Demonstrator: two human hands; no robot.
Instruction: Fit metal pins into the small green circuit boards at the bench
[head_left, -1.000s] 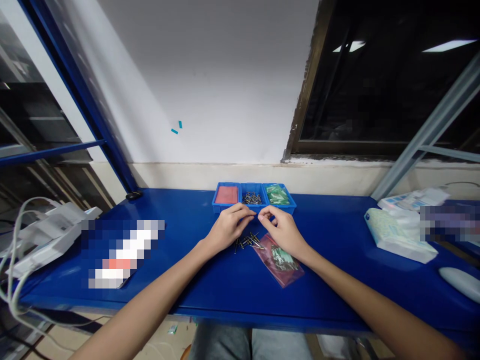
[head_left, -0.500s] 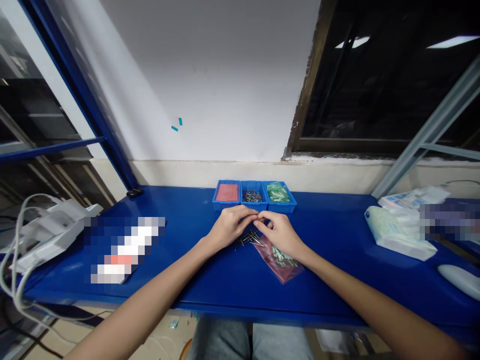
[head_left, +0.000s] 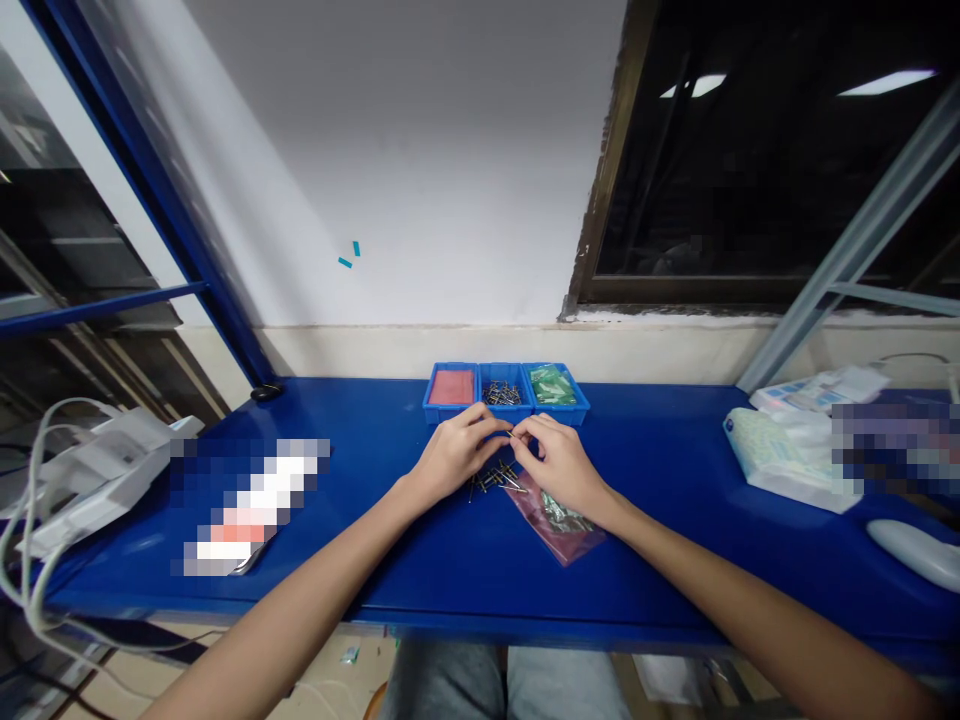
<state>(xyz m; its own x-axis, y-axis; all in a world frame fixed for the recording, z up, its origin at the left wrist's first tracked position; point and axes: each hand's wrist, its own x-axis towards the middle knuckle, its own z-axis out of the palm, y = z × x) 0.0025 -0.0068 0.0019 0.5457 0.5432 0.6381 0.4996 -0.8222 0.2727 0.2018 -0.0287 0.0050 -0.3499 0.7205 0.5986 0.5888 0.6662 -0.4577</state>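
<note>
My left hand [head_left: 459,450] and my right hand [head_left: 559,458] meet above the blue table, thumb and fingers pinched. Between their fingertips is a thin metal pin [head_left: 511,434], mostly hidden by the fingers. Just below lies a loose pile of similar metal pins [head_left: 491,479], some shiny, some darker. A pink plastic bag [head_left: 566,545] lies partly under my right hand, with a clear, greenish packet [head_left: 561,515] on it. Behind my hands stand three joined blue bins: pink bags [head_left: 452,387] at left, metal pins [head_left: 502,394] in the middle, green packets [head_left: 553,385] at right.
A white power strip [head_left: 105,490] with plugs and cables sits at the left end of the blue table [head_left: 450,570]. A blurred-out item [head_left: 259,510] lies nearby. At right are a tissue pack [head_left: 787,465] and a white rounded object [head_left: 915,550]. A wall rises behind.
My fingertips have drawn slightly apart, and a bit of the thin pin shows between them. The view has shifted slightly; the pile and bag stay in place.
</note>
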